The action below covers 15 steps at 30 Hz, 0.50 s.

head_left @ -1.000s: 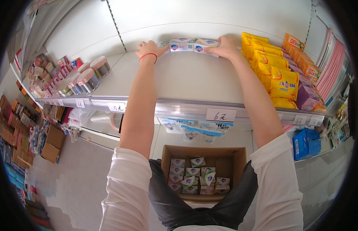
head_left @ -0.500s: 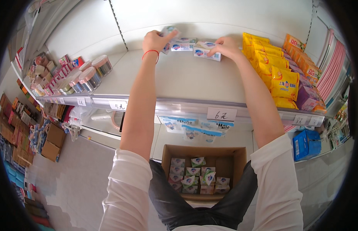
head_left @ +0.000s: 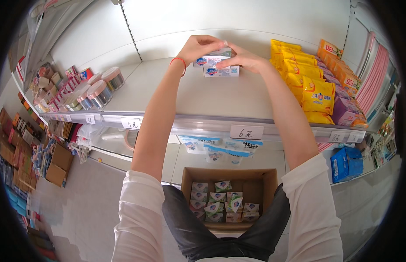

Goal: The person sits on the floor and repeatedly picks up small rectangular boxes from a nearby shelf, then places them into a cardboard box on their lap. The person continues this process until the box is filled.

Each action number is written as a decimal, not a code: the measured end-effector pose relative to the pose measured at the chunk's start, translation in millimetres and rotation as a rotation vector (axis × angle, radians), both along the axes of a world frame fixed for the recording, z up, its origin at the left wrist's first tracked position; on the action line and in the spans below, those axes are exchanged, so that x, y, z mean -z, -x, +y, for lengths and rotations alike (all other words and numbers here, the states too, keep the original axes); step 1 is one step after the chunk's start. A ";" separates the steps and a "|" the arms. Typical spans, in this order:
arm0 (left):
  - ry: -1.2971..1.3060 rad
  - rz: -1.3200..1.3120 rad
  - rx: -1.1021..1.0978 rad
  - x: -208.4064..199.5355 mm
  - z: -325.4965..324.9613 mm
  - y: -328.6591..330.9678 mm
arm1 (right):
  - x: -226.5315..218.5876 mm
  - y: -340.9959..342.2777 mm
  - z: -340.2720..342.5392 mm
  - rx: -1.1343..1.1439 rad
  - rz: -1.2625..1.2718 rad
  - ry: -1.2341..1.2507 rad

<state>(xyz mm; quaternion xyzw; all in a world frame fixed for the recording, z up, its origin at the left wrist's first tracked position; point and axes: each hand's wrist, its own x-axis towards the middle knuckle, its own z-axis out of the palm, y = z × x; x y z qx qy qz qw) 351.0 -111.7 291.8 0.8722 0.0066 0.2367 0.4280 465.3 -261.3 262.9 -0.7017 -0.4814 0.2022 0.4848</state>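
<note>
On the middle of the white shelf (head_left: 185, 94), small white soap boxes with a blue-and-red emblem are grouped toward the back. My right hand (head_left: 249, 61) grips the front soap box (head_left: 222, 73), its thumb across the front face and its fingers behind the top. From the left, my left hand (head_left: 199, 47) curls around another soap box (head_left: 220, 52) behind it, fingertips close to those of the right hand. The hands partly cover the boxes, so how they stack is hard to make out. Below, between my knees, an open cardboard carton (head_left: 273, 179) holds several similar soap boxes (head_left: 217, 197).
Yellow packets (head_left: 316, 96) stand in a row right of my right forearm, beside purple and orange boxes (head_left: 347, 78). Clear jars with pink lids (head_left: 98, 94) are at the shelf's left. A price rail (head_left: 198, 124) lines the front edge; blue-and-white packs (head_left: 220, 150) hang beneath.
My right hand has carried its soap box leftward to the front of the group. My left hand has moved right with its box, so both hands now meet.
</note>
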 end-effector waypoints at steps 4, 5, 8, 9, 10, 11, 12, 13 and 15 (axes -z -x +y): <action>0.243 -0.148 -0.201 8.4 23.0 -22.3 | -5.2 -0.6 -0.7 -0.039 0.066 -0.015; 0.288 -0.161 -0.271 10.8 33.5 -23.6 | -4.3 -2.0 1.4 -0.040 0.077 -0.019; 0.137 0.070 -0.408 27.8 53.6 -31.2 | -0.7 -9.6 3.2 -0.018 0.115 -0.029; 0.116 0.124 -0.446 30.8 54.1 -31.7 | -0.4 -13.4 1.5 0.000 0.130 -0.033; 0.117 0.244 -0.381 27.8 62.1 -26.2 | -1.8 -8.1 2.9 0.006 0.150 -0.035; 0.190 0.262 -0.371 29.5 64.9 -23.7 | -2.9 -2.2 5.3 0.033 0.207 -0.059; 0.263 0.280 -0.363 31.7 67.6 -20.7 | -3.9 4.1 8.4 0.059 0.265 -0.082; 0.338 0.293 -0.338 29.7 61.8 -20.0 | -7.3 8.5 5.3 0.100 0.316 -0.103; 0.360 0.275 -0.347 22.8 52.4 -17.2 | 0.9 -13.2 17.7 0.129 0.349 -0.074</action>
